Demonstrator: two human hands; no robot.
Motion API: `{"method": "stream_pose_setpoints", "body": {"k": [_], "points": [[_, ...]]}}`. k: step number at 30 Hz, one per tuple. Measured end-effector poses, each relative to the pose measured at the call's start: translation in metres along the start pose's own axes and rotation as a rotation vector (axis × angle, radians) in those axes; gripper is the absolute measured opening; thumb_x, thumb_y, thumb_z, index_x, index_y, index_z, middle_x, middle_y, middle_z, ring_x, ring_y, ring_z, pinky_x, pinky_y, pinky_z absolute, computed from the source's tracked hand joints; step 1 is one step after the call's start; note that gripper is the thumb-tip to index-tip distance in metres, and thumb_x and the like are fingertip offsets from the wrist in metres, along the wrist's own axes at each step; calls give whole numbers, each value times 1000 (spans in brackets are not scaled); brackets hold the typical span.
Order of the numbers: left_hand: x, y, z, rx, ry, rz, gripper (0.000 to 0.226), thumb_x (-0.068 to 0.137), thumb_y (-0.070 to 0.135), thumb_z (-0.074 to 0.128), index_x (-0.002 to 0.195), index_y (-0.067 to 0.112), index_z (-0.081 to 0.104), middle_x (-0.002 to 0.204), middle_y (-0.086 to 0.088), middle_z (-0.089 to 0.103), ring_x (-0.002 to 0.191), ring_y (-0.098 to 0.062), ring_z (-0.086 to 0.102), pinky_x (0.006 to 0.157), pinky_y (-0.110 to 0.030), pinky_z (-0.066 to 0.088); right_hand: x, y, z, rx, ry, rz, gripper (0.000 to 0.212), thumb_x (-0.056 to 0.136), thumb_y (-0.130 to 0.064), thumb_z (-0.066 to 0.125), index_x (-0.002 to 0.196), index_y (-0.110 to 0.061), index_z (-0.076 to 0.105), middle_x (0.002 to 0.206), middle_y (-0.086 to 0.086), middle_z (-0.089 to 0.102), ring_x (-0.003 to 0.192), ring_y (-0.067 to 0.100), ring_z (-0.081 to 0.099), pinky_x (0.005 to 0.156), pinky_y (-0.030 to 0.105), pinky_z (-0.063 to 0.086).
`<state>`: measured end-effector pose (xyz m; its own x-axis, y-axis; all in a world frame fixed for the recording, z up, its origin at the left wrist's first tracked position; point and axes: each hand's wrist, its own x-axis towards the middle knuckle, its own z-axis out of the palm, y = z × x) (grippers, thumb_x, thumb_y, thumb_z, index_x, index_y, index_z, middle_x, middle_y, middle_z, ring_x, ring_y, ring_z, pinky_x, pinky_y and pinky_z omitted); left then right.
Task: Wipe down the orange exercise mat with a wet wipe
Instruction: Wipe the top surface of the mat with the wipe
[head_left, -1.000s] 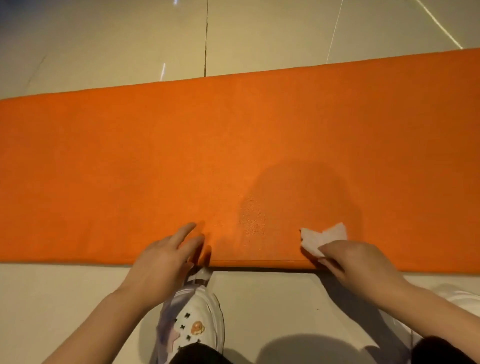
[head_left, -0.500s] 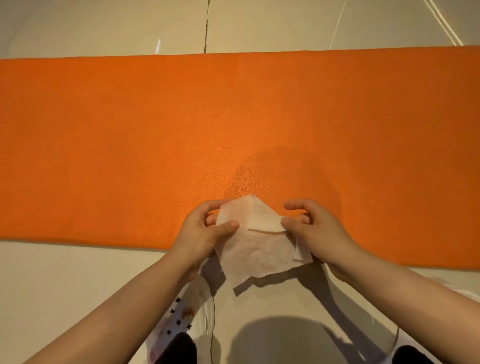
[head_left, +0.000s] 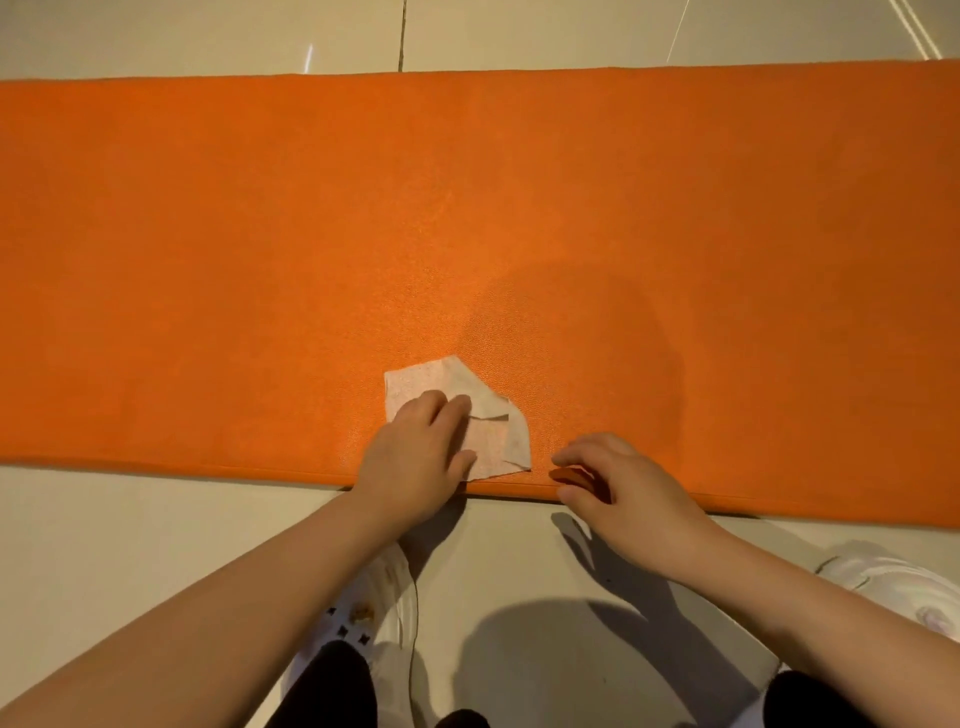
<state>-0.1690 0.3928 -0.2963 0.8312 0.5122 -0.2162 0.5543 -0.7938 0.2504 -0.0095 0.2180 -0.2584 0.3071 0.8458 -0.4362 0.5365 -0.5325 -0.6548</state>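
The orange exercise mat (head_left: 467, 218) lies flat across the floor from left to right. A white wet wipe (head_left: 441, 382), unfolded and a little creased, lies on the mat close to its near edge. My left hand (head_left: 415, 457) presses down on the wipe with flat fingers and covers its lower left part. To the right of the wipe, my right hand (head_left: 618, 478) hovers over the mat's near edge with loosely curled fingers. It holds nothing and does not touch the wipe.
Pale glossy floor tiles (head_left: 208, 31) surround the mat, with a dark joint line (head_left: 401, 36) at the back. My white shoes, one on the left (head_left: 379, 613) and one on the right (head_left: 893, 587), stand on the floor just before the mat's near edge.
Both hands held the unfolded wipe up in the air half a second ago. Now the wipe lies on the mat under my left hand, and my right hand has let go.
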Motion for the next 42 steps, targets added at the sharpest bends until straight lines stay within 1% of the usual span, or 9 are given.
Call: {"method": "stream_pose_setpoints", "body": {"k": [6, 11, 14, 18, 24, 30, 34, 39, 42], "points": [[2, 15, -2, 13, -215, 116, 62, 103, 32, 36, 156, 39, 5, 165, 3, -1, 146, -26, 8, 104, -52, 39, 6, -13, -10, -374, -152, -155, 43, 100, -37, 47, 143, -31, 45, 159, -9, 21, 146, 14, 14, 114, 29, 17], [-10, -5, -8, -105, 18, -48, 62, 81, 19, 75, 138, 16, 51, 146, -17, 43, 123, -37, 51, 83, -44, 52, 43, -30, -37, -646, -373, -175, 47, 99, -42, 47, 145, -34, 39, 163, 3, 4, 149, 23, 6, 118, 41, 17], [-15, -18, -4, -35, -47, -46, 67, 80, 28, 77, 139, 12, 50, 141, -14, 47, 120, -36, 54, 86, -43, 51, 82, -41, -33, -625, -415, -108, 40, 101, -39, 45, 139, -27, 47, 153, 12, 30, 141, 31, 28, 109, 44, 33], [-13, -17, 0, -90, -126, -161, 77, 96, 42, 57, 156, 19, 15, 162, -1, 18, 147, -22, 22, 112, -34, 29, 94, -35, -20, -579, -256, -106, 26, 101, -32, 47, 83, -15, 53, 103, 7, 56, 93, 27, 51, 74, 34, 40], [-11, -20, -6, -1, -201, -132, 74, 98, 50, 48, 158, 24, 12, 164, 2, 7, 150, -19, 10, 114, -33, 25, 71, -1, -38, -490, -98, -23, 34, 98, -34, 51, 122, -12, 61, 126, 5, 57, 115, 27, 54, 89, 37, 45], [-13, -30, -3, -102, -227, -148, 73, 96, 44, 57, 156, 28, 21, 165, 6, 7, 151, -20, 2, 119, -39, 18, 56, -15, -29, -645, 44, -156, 30, 99, -33, 43, 117, -17, 61, 122, 2, 57, 116, 26, 51, 83, 34, 42], [-22, -36, -2, -155, -131, -161, 74, 87, 59, 42, 150, 22, 39, 162, -1, 24, 149, -26, 18, 116, -49, 28, 77, -49, 6, -602, -98, -354, 51, 103, -27, 40, 151, -17, 30, 161, 9, 20, 147, 28, 17, 117, 38, 18], [-53, -39, 13, -82, 26, -261, 58, 94, 49, 36, 139, 15, 51, 148, -12, 44, 138, -34, 40, 104, -57, 41, 103, -51, 41, -859, -281, -495, 57, 107, -35, 22, 157, -26, -4, 164, 0, -12, 151, 23, -9, 120, 40, -4], [-55, -36, 21, -47, 34, -275, 58, 96, 48, 35, 139, 13, 52, 148, -17, 45, 135, -38, 43, 103, -58, 41, 101, -5, 24, -855, -248, -564, 54, 104, -48, 8, 155, -30, 3, 161, -5, -5, 151, 21, 2, 119, 37, -4]]}}
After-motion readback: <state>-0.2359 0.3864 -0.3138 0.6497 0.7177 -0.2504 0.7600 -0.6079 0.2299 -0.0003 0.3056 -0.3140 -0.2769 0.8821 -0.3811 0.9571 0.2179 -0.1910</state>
